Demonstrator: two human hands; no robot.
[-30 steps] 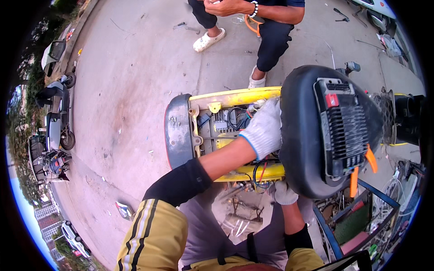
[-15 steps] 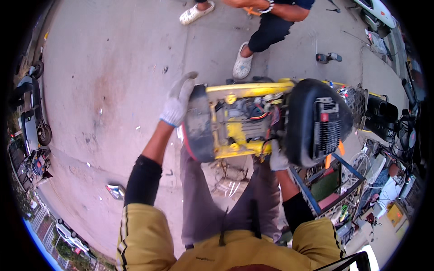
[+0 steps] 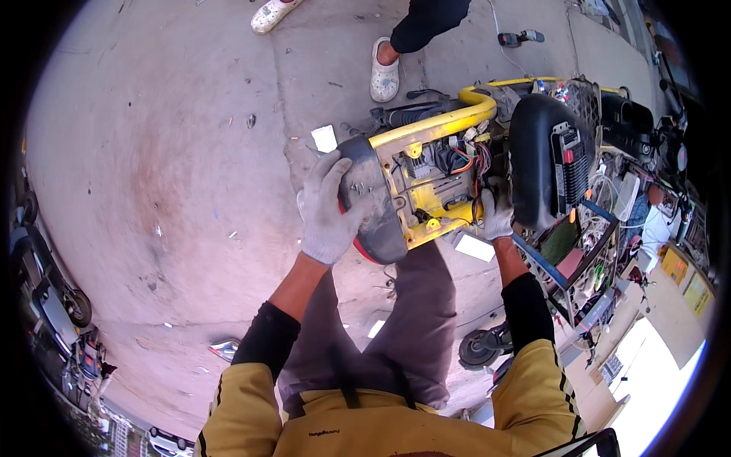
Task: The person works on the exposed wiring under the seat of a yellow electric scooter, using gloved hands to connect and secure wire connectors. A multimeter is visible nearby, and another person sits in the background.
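A yellow-framed scooter body (image 3: 434, 126) stands across in front of me, its open middle showing bundled coloured wires (image 3: 476, 160). At its left end is a scuffed black tail cover (image 3: 373, 190) with a red strip along its edge. My left hand (image 3: 327, 209), in a whitish work glove, grips that cover from the left, fingers over its top. My right hand (image 3: 497, 215), gloved too, is closed round the lower yellow frame tube (image 3: 461, 217), beside the seat; its fingertips are partly hidden. The raised black seat (image 3: 537, 164) carries a finned metal box (image 3: 571, 167) on its underside.
Another person's leg (image 3: 422, 30) and pale clogs (image 3: 384, 76) are beyond the scooter. A cordless power tool (image 3: 520, 37) lies on the ground at the far right. Rightward stands a blue metal-framed rack (image 3: 548, 270) amid clutter. Parked scooters (image 3: 49, 274) line the left.
The scooter's tail has swung toward me and right, so the body now sits slanted. My left hand has slid from the cover's far corner onto its side. The other person's arm has left view.
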